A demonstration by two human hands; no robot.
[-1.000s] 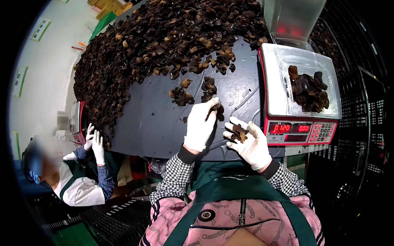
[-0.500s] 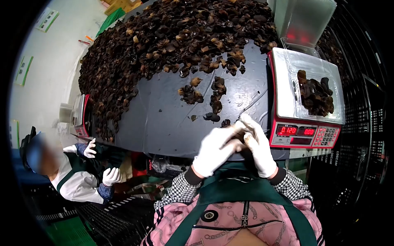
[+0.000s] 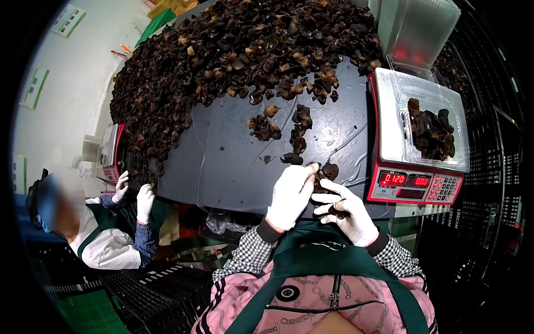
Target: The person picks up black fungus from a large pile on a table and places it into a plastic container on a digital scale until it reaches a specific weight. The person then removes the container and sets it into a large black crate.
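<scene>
My left hand [image 3: 292,196], in a white glove, has its fingers pressed together at the edge of a dark brown wood ear mushroom [image 3: 329,171] near the table's front edge. To its right, my white-gloved right hand [image 3: 351,215] curls its fingers over more of the dark mushroom, part of which shows beneath them. The fingers hide how the pieces join. Just beyond my hands, a few small mushroom clumps [image 3: 263,128] lie apart on the grey table [image 3: 222,161]. A larger mushroom heap [image 3: 233,55] covers the table's far side.
At the right stands a red scale [image 3: 416,183] reading 0.120, with a clear tray [image 3: 409,146] of mushrooms on its plate. Behind it are stacked clear containers [image 3: 420,33]. At left, a co-worker [image 3: 111,239] in white gloves works beside another scale [image 3: 114,156]. Black crates [image 3: 484,183] line the right.
My hands have moved apart slightly, showing the dark mushroom between them. My right hand has turned palm-down, fingers pointing left. The co-worker's hands have risen toward the heap. The view has shifted slightly.
</scene>
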